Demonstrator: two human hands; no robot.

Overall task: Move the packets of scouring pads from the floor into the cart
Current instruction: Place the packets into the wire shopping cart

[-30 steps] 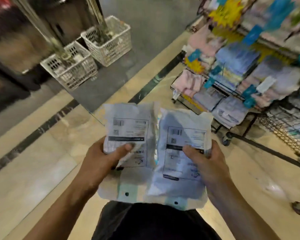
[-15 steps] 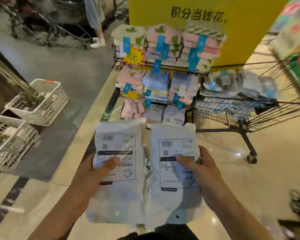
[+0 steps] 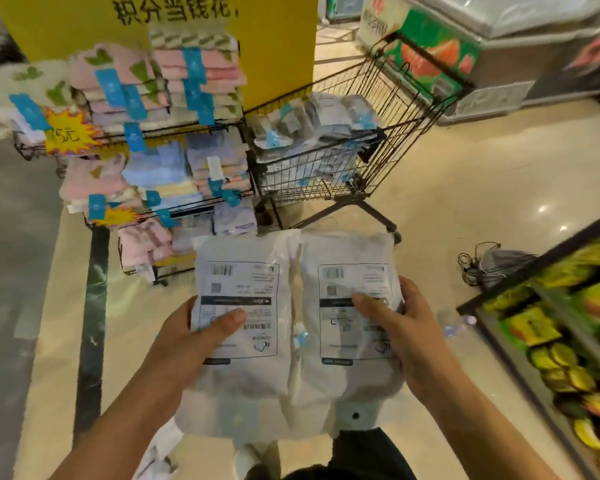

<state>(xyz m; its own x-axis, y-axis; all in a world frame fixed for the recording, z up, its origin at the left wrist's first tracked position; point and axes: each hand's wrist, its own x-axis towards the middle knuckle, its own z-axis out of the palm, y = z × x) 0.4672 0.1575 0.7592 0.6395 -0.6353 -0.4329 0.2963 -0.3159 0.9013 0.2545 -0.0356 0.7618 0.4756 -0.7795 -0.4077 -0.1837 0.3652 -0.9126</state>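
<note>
Both hands carry stacked packets side by side, the left hand point(image 3: 201, 337) thumb-pinching the left packets point(image 3: 243, 327), the right hand point(image 3: 400, 332) clamping the right packets point(image 3: 347, 330), short of the shopping cart point(image 3: 388, 109). Slippery film could let the lower packets slide out, or a toss might bounce off the heaped packets in the cart point(image 3: 312, 126) near its front rim.
</note>
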